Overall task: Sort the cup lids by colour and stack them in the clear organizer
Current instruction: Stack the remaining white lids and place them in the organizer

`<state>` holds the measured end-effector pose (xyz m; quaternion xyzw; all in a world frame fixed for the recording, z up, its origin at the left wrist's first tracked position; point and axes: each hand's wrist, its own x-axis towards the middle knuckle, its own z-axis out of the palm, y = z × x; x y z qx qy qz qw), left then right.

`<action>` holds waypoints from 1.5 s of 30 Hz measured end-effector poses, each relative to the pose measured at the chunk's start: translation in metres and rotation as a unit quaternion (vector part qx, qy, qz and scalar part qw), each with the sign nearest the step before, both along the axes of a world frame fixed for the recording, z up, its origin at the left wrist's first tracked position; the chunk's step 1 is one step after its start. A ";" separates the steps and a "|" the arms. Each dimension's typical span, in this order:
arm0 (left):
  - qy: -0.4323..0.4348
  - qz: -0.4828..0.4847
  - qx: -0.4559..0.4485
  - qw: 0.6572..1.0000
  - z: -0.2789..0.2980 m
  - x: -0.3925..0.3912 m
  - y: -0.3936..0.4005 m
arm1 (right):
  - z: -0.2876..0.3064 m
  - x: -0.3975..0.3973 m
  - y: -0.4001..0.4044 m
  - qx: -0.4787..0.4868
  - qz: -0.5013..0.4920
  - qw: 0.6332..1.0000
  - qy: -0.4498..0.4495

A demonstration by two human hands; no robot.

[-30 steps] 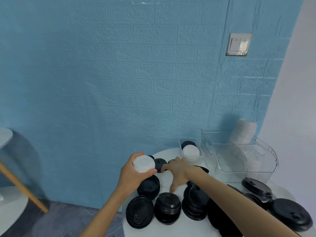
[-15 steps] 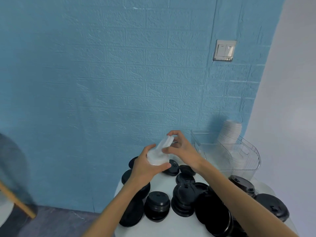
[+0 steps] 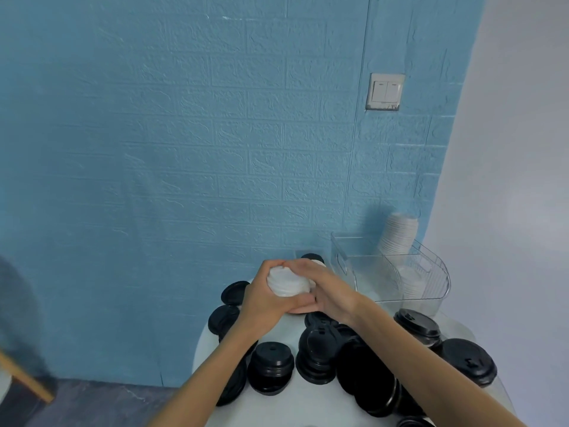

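Note:
A small stack of white lids [image 3: 288,283] is held above the far part of the white round table [image 3: 295,405]. My left hand [image 3: 263,298] grips it from the left and below; my right hand [image 3: 326,288] closes round it from the right. Several black lids lie in stacks around the table, such as one stack [image 3: 271,366] at the front and another [image 3: 417,326] on the right. The clear organizer [image 3: 431,272] stands at the back right with a tall stack of white lids [image 3: 398,238] leaning in its far corner.
A small clear box [image 3: 300,253] with a black lid [image 3: 312,257] sits by the blue wall, behind my hands. A wooden leg [image 3: 24,377] and a dark round shape show at the far left. A light switch [image 3: 385,91] is on the wall.
My right hand left the table, brought a white lid onto the stack in my left hand, and now both hands close round the white stack. The view shifted left.

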<state>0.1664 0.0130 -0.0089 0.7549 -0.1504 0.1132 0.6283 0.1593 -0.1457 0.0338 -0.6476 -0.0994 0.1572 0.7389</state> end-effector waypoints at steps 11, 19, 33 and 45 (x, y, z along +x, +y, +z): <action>0.001 -0.033 -0.006 0.999 -0.001 -0.001 -0.018 | 0.002 0.011 -0.009 0.073 -0.084 0.990 0.091; 0.002 -0.066 -0.003 0.998 0.005 0.000 -0.034 | 0.010 0.009 -0.028 0.066 -0.075 0.992 0.081; -0.012 -0.036 0.054 0.998 0.014 0.009 -0.107 | 0.005 -0.007 -0.089 0.075 -0.201 0.971 0.108; 0.002 -0.118 0.163 0.980 0.041 0.081 -0.239 | 0.036 0.031 -0.224 -0.050 -0.353 0.934 0.016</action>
